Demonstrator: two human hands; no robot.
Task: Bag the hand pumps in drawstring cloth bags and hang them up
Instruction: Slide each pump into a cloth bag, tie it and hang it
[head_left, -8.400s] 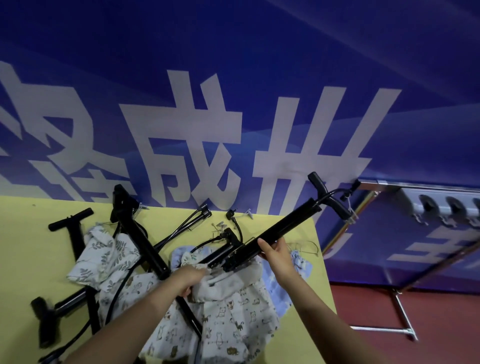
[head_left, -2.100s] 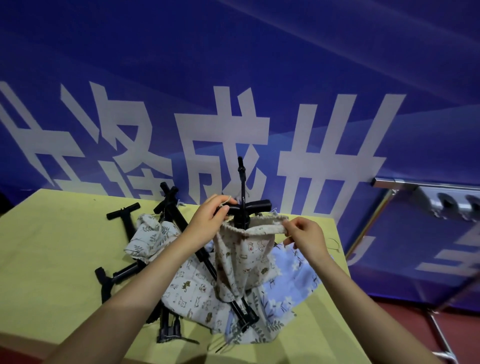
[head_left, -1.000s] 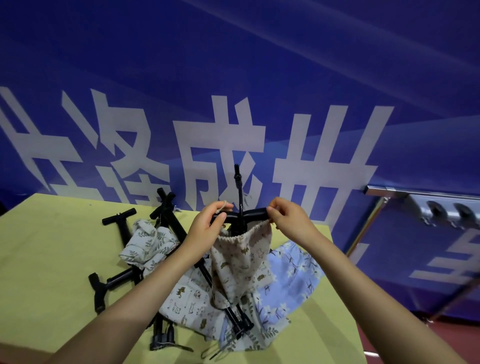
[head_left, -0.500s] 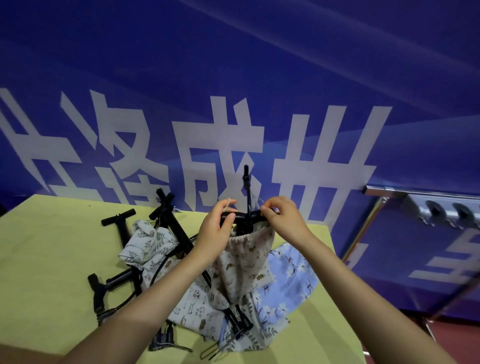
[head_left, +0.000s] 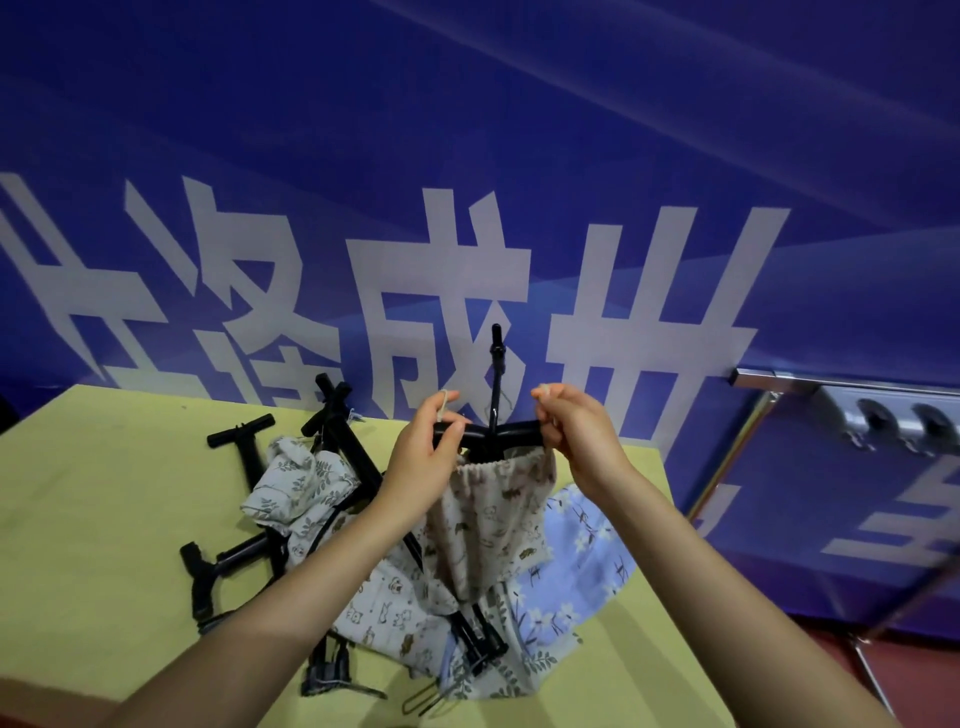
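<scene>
A black hand pump stands upright inside a beige animal-print drawstring bag (head_left: 493, 519). Its T-handle (head_left: 511, 435) and a thin hose end (head_left: 496, 353) stick out of the gathered mouth. My left hand (head_left: 423, 457) pinches a drawstring end at the handle's left side. My right hand (head_left: 576, 436) pinches the other string end at the right side. Both strings are pulled up and the bag mouth is puckered under the handle. More black pumps (head_left: 343, 447) lie on the yellow table (head_left: 104, 499) to the left.
Loose cloth bags lie under the held one: a leaf-print bag (head_left: 296, 488), an animal-print bag (head_left: 389, 613) and a blue floral bag (head_left: 576, 566). A metal rack with grey hooks (head_left: 883, 421) stands to the right, beyond the table edge. A blue banner wall is behind.
The pump went from lying over the bags to standing inside the beige bag. In the last second both hands rose slightly along the handle, drawing the strings up and the mouth tighter.
</scene>
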